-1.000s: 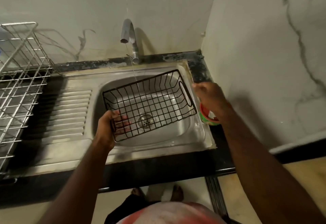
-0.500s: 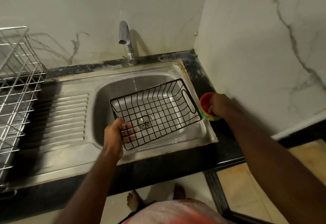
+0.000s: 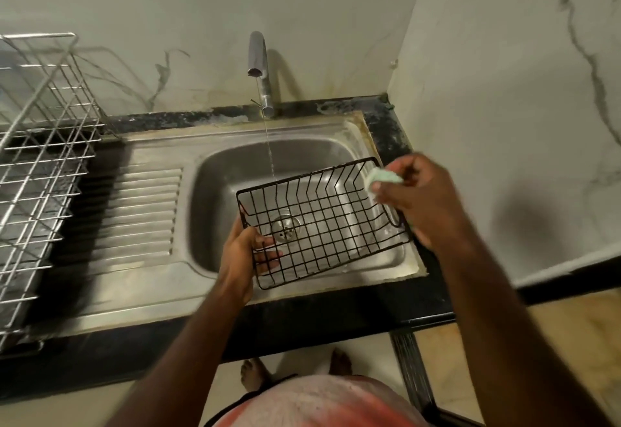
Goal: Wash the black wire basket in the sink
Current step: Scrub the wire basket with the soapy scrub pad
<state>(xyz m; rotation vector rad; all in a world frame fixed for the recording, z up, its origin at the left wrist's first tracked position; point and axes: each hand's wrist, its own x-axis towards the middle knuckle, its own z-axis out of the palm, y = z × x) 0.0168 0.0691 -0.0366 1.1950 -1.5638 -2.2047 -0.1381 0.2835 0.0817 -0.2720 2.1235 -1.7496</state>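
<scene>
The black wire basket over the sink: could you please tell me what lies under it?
Through the black wire basket, the steel sink basin and round drain show. The right hand covers what lies beneath the basket's right end.

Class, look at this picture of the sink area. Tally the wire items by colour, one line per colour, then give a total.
Black wire items: 1, the black wire basket held by the left hand over the sink.
Silver wire items: 1, the silver dish rack left of the sink.
Total: 2
</scene>
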